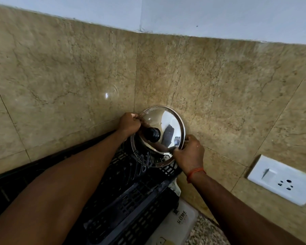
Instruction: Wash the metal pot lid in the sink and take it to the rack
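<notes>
The shiny metal pot lid (pixel 168 124) with a black knob (pixel 152 135) stands nearly upright at the back of the black plastic dish rack (pixel 131 200), its top leaning close to the tiled wall. My left hand (pixel 129 123) pinches the lid's upper left rim. My right hand (pixel 189 152) grips the lower right rim. The lid's bottom edge sits among the rack's prongs. The sink is out of view.
Beige marble tiles (pixel 69 76) rise directly behind the rack. A white switch and socket plate (pixel 281 181) is on the wall at right. A white mat printed "HOME" (pixel 182 220) lies under the rack on a speckled counter (pixel 201 232).
</notes>
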